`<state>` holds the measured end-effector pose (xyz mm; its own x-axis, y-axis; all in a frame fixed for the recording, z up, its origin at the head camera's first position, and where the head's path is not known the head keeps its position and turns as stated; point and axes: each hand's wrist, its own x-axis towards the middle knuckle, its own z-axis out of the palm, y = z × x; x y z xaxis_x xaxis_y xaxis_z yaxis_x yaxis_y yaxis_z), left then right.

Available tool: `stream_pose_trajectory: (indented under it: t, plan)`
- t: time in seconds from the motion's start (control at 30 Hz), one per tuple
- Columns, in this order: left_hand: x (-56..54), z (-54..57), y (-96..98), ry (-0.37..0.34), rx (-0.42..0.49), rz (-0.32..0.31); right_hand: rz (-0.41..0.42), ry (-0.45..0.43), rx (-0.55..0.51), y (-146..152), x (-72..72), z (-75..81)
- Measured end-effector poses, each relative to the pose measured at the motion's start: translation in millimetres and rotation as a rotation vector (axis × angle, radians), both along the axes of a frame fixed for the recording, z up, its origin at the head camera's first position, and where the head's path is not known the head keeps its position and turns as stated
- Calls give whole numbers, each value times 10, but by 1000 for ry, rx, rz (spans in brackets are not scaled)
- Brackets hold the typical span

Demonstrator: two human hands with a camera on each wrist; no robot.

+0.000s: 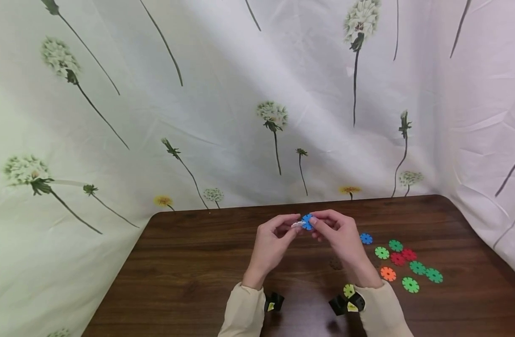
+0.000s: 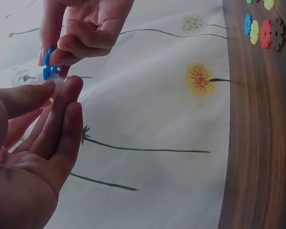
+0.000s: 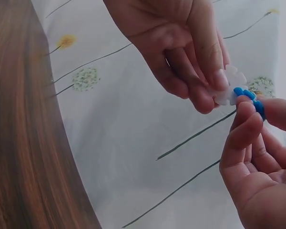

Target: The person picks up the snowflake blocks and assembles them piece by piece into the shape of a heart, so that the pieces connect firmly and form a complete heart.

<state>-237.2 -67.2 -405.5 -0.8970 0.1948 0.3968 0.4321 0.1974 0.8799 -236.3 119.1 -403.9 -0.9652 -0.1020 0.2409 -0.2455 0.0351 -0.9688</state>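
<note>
Above the table, my left hand pinches a white notched plastic disc between thumb and fingers. My right hand pinches a blue notched disc of the same flower-like shape. The two discs meet edge to edge, set at an angle to each other, as the right wrist view shows. How deep their slots sit in one another cannot be told. Fingertips cover part of both discs.
On the brown wooden table, loose discs lie to the right: a blue disc, an orange disc, red discs and several green ones. A yellow-green disc lies by the right wrist. A flower-printed cloth hangs behind.
</note>
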Motion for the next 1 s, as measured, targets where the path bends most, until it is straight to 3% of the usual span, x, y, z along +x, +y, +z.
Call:
stream_pose_trajectory:
  t: [0.47,0.63,0.8,1.0]
  plan:
    - [-16,19,10,-67,99,-12,57,1,28,93,-8,8]
    - [-36,25,-15,-83,150,-22,-9,20,111,226,-40,-56]
    - [-43,36,-49,-92,181,-9,-69,-14,192,423,-100,-198]
    - [-43,29,-74,-105,231,-29,-59,-32,367,626,-159,-401]
